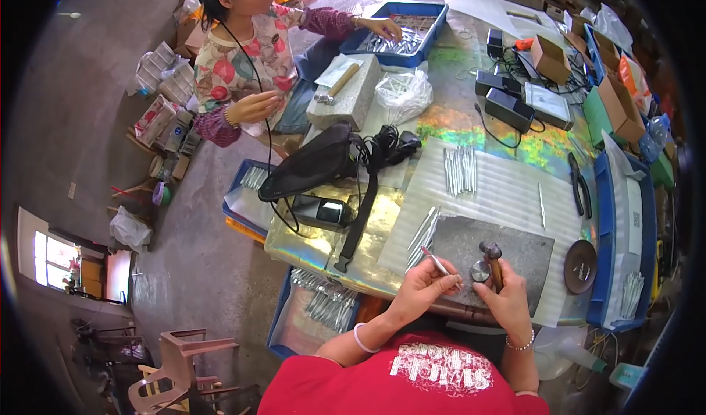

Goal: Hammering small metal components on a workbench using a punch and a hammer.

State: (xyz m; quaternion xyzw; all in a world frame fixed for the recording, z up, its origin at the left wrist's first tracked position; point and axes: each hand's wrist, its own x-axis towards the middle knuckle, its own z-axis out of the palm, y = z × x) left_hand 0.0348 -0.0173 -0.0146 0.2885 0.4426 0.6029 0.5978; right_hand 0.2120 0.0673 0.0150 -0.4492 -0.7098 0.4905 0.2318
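Observation:
My left hand (425,288) pinches a thin metal rod (437,261), its upper end reddish, over a grey slab (456,235). My right hand (507,296) is closed round the wooden handle of a small hammer (496,268), whose dark head points away from me. Close to the hammer, between my hands, a small round shiny metal piece (480,271) sits at the slab's near part. Silver rods (421,240) lie fanned at the slab's left edge. Beyond it, a neat row of silver rods (460,171) and one single rod (543,205) rest on white foam sheeting (507,166).
Pliers (579,185), a brown disc (581,266) and a long blue tray (601,231) are to the right. Left lie a black bag (312,166) and strap. A blue bin (279,327) stands below the table edge. Across the table a co-worker (246,62) reaches into a blue crate (434,43).

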